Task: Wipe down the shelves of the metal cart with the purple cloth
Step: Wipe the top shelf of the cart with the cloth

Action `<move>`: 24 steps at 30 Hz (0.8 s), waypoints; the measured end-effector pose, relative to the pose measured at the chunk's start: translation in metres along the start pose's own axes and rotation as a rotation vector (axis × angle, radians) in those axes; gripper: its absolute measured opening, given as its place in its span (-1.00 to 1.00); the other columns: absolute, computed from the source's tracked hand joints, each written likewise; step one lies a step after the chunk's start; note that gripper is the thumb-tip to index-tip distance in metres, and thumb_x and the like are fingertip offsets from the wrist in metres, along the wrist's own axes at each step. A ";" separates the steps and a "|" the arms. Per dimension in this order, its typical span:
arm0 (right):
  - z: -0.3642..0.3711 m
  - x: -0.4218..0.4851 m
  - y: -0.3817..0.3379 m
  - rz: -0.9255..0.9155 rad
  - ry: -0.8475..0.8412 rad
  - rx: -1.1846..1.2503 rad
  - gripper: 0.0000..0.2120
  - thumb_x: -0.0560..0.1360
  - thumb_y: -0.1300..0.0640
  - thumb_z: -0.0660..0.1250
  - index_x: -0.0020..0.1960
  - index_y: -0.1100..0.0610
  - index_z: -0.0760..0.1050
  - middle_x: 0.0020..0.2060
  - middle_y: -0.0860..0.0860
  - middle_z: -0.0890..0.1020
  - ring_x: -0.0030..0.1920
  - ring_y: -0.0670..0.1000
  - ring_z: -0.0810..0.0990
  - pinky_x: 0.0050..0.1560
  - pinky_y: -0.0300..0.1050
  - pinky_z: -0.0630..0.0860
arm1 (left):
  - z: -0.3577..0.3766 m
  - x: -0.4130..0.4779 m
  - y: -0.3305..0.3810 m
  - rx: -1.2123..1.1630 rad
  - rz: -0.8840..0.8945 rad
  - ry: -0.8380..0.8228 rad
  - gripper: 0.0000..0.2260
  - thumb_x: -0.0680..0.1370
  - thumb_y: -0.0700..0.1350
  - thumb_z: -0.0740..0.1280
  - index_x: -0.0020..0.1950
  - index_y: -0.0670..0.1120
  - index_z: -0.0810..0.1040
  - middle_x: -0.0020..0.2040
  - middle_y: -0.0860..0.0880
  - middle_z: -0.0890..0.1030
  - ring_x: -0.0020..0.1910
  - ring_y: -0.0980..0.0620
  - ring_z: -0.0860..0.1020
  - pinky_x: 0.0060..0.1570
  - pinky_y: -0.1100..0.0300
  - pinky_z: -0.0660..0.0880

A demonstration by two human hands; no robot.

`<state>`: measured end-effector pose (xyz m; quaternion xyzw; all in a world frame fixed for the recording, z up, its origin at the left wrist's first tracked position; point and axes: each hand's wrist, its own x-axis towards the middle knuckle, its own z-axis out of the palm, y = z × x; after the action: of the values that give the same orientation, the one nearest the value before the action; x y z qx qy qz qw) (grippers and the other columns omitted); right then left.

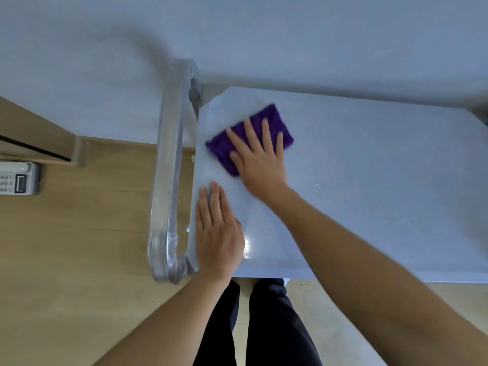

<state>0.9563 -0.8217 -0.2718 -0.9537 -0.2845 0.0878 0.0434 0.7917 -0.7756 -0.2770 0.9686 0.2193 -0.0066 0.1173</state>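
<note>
Purple against pale grey metal: the purple cloth (274,117) lies folded flat on the top shelf (369,180) of the metal cart, near the shelf's far left corner and just inboard of the tubular handle (169,167). We see the right hand (260,162) spread over it, fingers straight and splayed, palm pressing down rather than gripping, so the cloth is pinned between hand and shelf and not pinched. The left hand (217,233) rests flat on the near left edge of the same shelf, fingers straight and together, holding nothing; we take it to be steadying the cart. We judge the step in hand to be the wiping of the top shelf, with the cloth at the left end and a wide bare stretch of metal to its right. The next move, as we read it, calls for even downward pressure while the cloth sweeps rightward across that stretch, with the other hand bracing so the cart does not roll. The lower shelves are out of view, so we cannot tell their condition. To the left, a telephone (18,178) sits on the wooden floor (79,247), well apart from the cart.
</note>
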 end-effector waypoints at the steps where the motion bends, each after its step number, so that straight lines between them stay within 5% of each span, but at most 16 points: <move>1: -0.003 0.024 -0.001 0.032 -0.009 0.023 -0.52 0.64 -0.15 -0.08 0.55 -0.15 0.02 0.56 0.02 0.06 0.55 0.22 -0.07 0.48 0.28 -0.12 | 0.001 -0.001 -0.001 0.011 0.007 0.002 -0.52 0.63 -0.19 0.03 0.53 -0.33 0.17 0.55 -0.25 0.21 0.55 -0.27 0.13 0.49 -0.12 0.20; 6: -0.007 0.041 -0.005 0.072 -0.022 0.039 -0.52 0.65 -0.14 -0.12 0.56 -0.13 -0.03 0.57 0.01 -0.01 0.55 0.19 -0.12 0.51 0.23 -0.11 | 0.002 -0.001 -0.003 0.009 0.006 -0.004 -0.52 0.62 -0.18 0.03 0.53 -0.33 0.17 0.54 -0.25 0.22 0.54 -0.27 0.14 0.49 -0.12 0.21; 13: 0.013 -0.115 -0.018 0.158 -0.010 0.051 -0.52 0.63 -0.14 0.01 0.54 -0.15 0.09 0.55 0.03 0.13 0.54 0.22 0.03 0.50 0.23 0.01 | 0.000 -0.003 0.000 -0.008 0.002 -0.046 -0.51 0.62 -0.15 0.15 0.50 -0.35 0.19 0.52 -0.32 0.22 0.53 -0.32 0.14 0.46 -0.17 0.25; 21: -0.012 0.045 0.011 0.165 -0.058 0.107 -0.52 0.64 -0.15 -0.06 0.54 -0.17 0.01 0.57 0.00 -0.01 0.55 0.21 -0.13 0.50 0.24 -0.15 | 0.000 -0.002 0.001 0.031 0.014 -0.012 -0.51 0.62 -0.18 0.03 0.53 -0.34 0.12 0.54 -0.27 0.19 0.54 -0.30 0.11 0.48 -0.14 0.20; 24: -0.006 0.034 0.009 0.175 -0.033 0.104 -0.52 0.64 -0.14 -0.06 0.55 -0.17 0.01 0.57 0.00 -0.01 0.55 0.19 -0.12 0.51 0.21 -0.11 | 0.002 -0.003 -0.001 0.009 0.013 0.001 -0.50 0.61 -0.16 0.00 0.54 -0.33 0.11 0.54 -0.26 0.20 0.54 -0.29 0.12 0.48 -0.14 0.22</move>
<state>0.9906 -0.8108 -0.2718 -0.9698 -0.1957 0.1216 0.0804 0.7889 -0.7762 -0.2791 0.9705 0.2130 -0.0063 0.1128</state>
